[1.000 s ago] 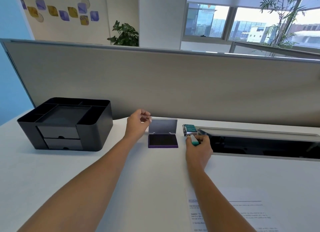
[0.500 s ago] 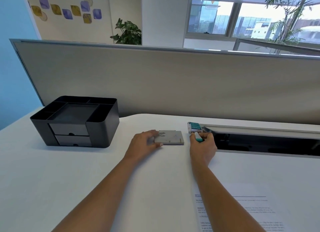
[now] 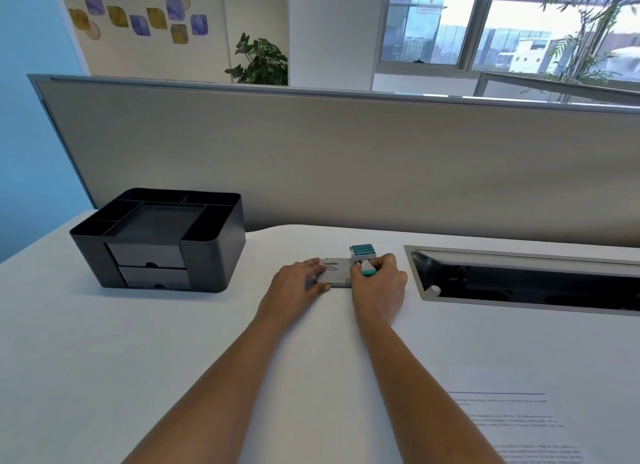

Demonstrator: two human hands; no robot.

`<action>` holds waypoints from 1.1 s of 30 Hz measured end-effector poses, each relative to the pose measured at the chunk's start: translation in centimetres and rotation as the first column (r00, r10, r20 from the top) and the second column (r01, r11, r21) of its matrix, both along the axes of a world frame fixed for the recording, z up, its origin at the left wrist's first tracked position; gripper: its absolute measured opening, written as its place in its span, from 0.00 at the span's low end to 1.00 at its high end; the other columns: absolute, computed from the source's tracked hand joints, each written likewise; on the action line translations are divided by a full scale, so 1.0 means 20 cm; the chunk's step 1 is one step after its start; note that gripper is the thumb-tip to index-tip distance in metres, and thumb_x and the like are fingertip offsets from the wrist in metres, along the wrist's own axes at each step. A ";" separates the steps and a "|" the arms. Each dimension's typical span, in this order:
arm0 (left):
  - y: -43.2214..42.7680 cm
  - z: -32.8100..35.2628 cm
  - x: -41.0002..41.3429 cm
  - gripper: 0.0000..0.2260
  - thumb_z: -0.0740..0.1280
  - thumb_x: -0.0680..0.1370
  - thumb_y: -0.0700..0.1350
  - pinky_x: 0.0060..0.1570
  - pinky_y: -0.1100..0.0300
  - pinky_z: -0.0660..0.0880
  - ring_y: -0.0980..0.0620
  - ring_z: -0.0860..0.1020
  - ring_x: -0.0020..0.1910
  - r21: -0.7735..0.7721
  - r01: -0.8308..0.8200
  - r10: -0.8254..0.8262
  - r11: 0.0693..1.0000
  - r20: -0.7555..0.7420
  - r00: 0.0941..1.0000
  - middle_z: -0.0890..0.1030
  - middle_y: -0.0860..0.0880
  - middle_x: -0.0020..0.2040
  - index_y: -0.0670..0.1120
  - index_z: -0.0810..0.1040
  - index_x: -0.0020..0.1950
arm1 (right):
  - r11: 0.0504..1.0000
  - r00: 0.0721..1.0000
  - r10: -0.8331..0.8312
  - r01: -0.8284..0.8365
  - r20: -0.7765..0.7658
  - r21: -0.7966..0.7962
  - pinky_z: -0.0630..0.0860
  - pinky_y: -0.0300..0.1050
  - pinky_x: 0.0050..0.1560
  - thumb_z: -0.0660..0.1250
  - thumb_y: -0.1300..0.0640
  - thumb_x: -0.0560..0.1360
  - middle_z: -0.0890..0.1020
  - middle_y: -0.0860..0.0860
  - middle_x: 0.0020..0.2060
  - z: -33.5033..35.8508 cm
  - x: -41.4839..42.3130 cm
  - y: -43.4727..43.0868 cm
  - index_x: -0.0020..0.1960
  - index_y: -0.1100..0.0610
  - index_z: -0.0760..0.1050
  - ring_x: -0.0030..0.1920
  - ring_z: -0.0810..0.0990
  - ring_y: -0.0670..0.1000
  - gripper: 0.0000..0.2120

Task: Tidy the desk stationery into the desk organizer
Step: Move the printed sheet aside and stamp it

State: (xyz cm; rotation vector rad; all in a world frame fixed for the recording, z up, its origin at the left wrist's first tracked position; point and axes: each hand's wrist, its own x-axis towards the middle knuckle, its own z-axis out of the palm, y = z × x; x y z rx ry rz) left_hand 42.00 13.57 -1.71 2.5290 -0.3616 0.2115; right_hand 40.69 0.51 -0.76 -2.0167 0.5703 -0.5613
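Note:
A grey ink pad case (image 3: 335, 273) lies closed and flat on the white desk, printed side up. My left hand (image 3: 294, 287) holds its left edge between fingers and thumb. My right hand (image 3: 377, 287) is closed around a teal and white date stamp (image 3: 363, 256), held over the case's right end, its band end pointing away from me. The black desk organizer (image 3: 207, 252) stands at the left, with open top compartments and two small front drawers; nothing shows inside the compartments.
A recessed cable slot (image 3: 519, 283) with a metal rim opens in the desk to the right of my hands. A printed sheet (image 3: 512, 425) lies near the front right. A grey partition (image 3: 346, 159) closes off the back of the desk.
The ink pad lid went from raised to shut flat. My left hand dropped from the lid to the case's left edge. My right hand moved the stamp left, against the case.

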 end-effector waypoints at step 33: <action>0.00 0.00 -0.01 0.19 0.67 0.75 0.48 0.66 0.62 0.64 0.51 0.71 0.66 -0.044 -0.021 0.021 0.999 0.010 1.000 0.71 0.49 0.69 0.46 0.73 0.66 | 0.996 0.997 0.030 -0.024 0.071 -0.084 0.69 0.47 0.48 0.69 0.56 0.70 0.77 0.53 0.48 -0.05 0.03 -0.02 0.49 0.59 0.69 0.52 0.70 0.54 0.13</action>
